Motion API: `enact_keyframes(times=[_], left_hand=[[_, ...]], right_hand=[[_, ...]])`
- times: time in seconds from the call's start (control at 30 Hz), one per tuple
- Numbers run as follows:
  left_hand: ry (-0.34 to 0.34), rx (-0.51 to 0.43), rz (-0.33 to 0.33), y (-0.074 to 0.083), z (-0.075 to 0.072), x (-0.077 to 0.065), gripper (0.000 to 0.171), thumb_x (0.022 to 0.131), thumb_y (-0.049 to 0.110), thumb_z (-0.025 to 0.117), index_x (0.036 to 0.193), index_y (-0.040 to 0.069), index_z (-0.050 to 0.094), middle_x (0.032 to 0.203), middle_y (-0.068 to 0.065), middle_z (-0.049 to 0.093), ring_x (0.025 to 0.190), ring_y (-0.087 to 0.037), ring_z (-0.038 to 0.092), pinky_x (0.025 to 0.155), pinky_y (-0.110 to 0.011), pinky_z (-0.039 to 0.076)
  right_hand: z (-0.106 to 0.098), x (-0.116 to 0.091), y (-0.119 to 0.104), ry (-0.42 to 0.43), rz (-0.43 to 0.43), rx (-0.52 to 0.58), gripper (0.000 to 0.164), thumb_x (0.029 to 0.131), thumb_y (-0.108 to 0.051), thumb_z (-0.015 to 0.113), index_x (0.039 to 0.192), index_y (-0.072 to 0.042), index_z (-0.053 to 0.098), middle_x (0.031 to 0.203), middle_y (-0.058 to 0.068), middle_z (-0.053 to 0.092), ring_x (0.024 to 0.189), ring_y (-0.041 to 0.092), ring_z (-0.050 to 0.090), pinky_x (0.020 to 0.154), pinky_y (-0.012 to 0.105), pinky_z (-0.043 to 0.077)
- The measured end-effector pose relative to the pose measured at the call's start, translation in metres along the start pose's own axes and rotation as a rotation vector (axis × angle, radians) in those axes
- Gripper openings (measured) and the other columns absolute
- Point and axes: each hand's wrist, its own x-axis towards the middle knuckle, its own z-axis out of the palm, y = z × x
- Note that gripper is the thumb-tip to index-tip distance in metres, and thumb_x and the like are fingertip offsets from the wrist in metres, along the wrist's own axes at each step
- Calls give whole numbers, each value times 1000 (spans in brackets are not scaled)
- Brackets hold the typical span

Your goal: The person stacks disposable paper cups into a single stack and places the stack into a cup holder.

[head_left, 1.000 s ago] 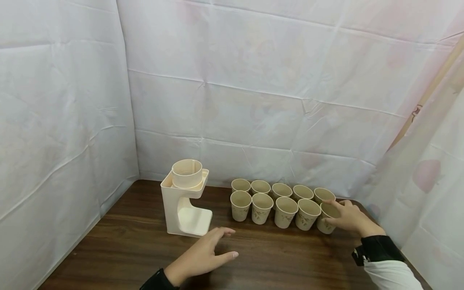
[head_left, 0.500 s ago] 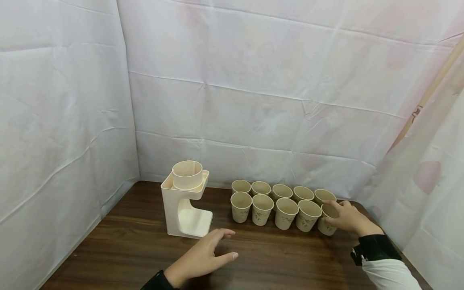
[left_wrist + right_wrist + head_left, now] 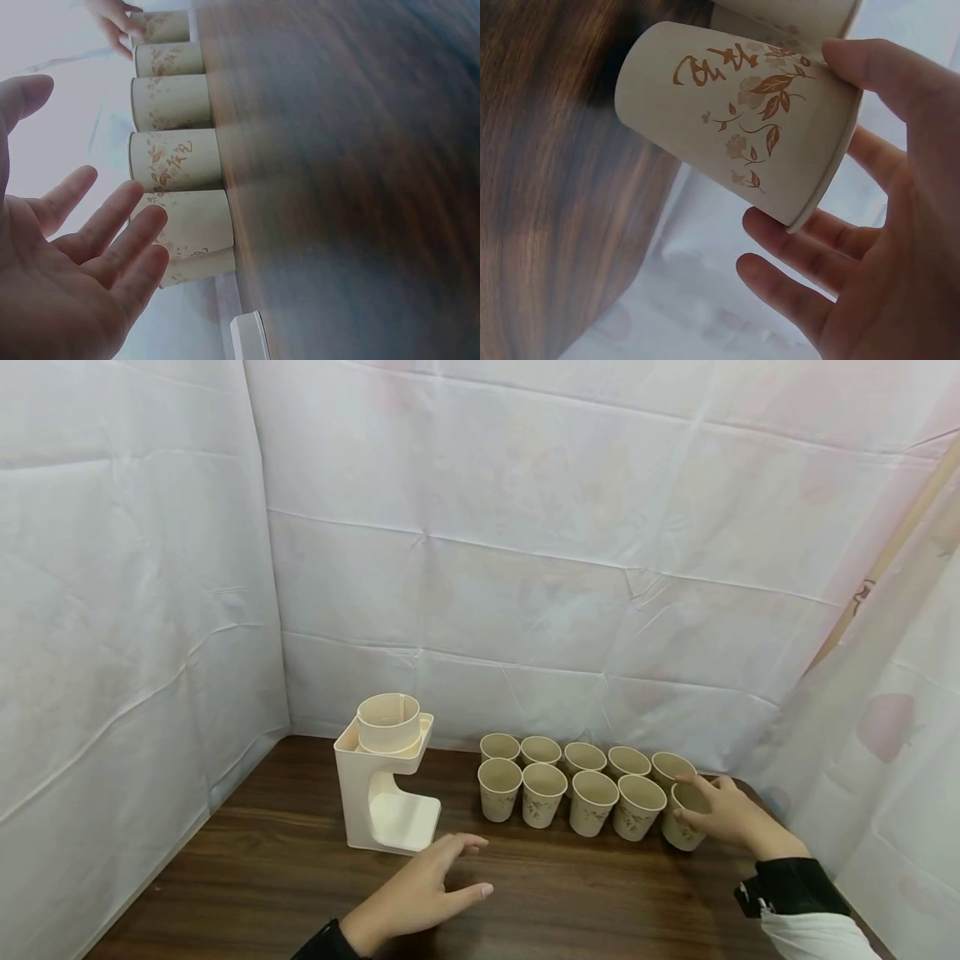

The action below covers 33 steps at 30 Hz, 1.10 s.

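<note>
At the right end of the front row, my right hand (image 3: 731, 817) pinches a paper cup (image 3: 681, 835) near its rim. The right wrist view shows the thumb on one side of this beige cup (image 3: 727, 142) and fingers on the other, with brown flowers and lettering printed on its wall. My left hand (image 3: 420, 892) hovers over the table with spread fingers and holds nothing. It is nearest to a cream drip-stand-like holder (image 3: 354, 802), which has a round cup-like piece (image 3: 388, 735) on top and a flat base. In the left wrist view, the left palm (image 3: 60, 300) faces the cup row.
Several more paper cups (image 3: 592, 810) stand upright in two close rows, left of the held one. Behind the dark wood table (image 3: 247, 893) hangs a white curtain (image 3: 525, 585), with more cloth at both sides.
My right hand has shifted slightly right with the cup, widening its gap from the neighbouring cup. The left hand has stayed in place.
</note>
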Motion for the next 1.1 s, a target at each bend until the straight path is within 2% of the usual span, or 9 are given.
enact_keyframes(times=[0.17,0.4,0.7,0.83,0.97,1.1], left_hand=[[-12,-10,3,1,0,0,56,86,59,54,132,30,42,127,2,53,115,-17,48,89,-49,48],[-37,-37,13,2,1,5,53,86,58,54,131,30,43,124,3,55,113,-17,50,77,-39,53],[-40,-42,34,2,4,11,52,86,59,54,129,30,44,122,0,57,112,-15,51,79,-42,53],[-37,-43,42,2,5,12,53,87,58,54,129,27,45,121,-2,59,111,-15,51,80,-44,52],[-36,-51,44,3,5,14,55,86,57,55,129,23,46,120,-5,60,110,-16,52,79,-43,53],[-26,-50,43,4,6,17,54,86,57,56,129,27,46,120,-3,60,110,-15,53,79,-44,52]], right_hand=[[-4,-11,-9,2,-6,9,60,82,-47,66,129,-13,49,107,34,44,91,43,52,64,54,48],[-2,-24,-31,-2,-55,62,61,82,-48,66,130,-14,50,102,25,46,86,30,53,65,48,48],[-3,-31,-60,-76,-82,99,62,81,-53,64,132,-20,48,104,18,47,84,25,52,66,44,46],[-3,-36,-71,-103,-77,105,61,81,-52,65,132,-23,48,104,16,45,83,24,51,64,43,46],[-3,-40,-82,-89,-111,103,58,81,-53,65,131,-27,49,106,15,46,82,21,52,64,43,47],[-2,-43,-94,-87,-144,126,56,82,-53,64,130,-31,49,109,13,46,82,18,51,67,41,46]])
